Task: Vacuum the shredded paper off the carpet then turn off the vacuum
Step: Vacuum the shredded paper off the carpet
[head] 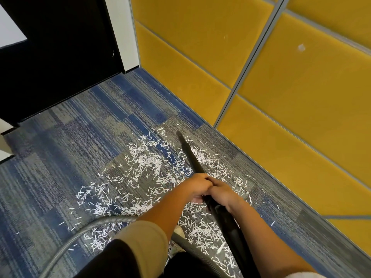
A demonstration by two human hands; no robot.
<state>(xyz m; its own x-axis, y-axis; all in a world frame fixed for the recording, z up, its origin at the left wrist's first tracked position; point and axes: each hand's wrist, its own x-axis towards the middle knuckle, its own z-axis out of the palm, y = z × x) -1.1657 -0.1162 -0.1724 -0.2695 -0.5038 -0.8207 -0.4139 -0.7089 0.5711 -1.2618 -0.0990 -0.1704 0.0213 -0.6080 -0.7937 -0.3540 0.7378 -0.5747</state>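
**Figure.** White shredded paper [152,163] lay scattered in a broad patch on the blue-grey striped carpet [60,141], near the yellow wall [301,97]. The black vacuum wand [193,159] slanted down across the patch, tip toward the wall. Its grey ribbed hose [104,220] curved over the carpet, well apart from the wall.

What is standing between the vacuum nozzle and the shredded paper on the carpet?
Nothing visible does. The black nozzle, gripped by the left hand and the right hand, points into the shredded paper on the carpet, its tip near the far edge. The grey hose curves away at the left.
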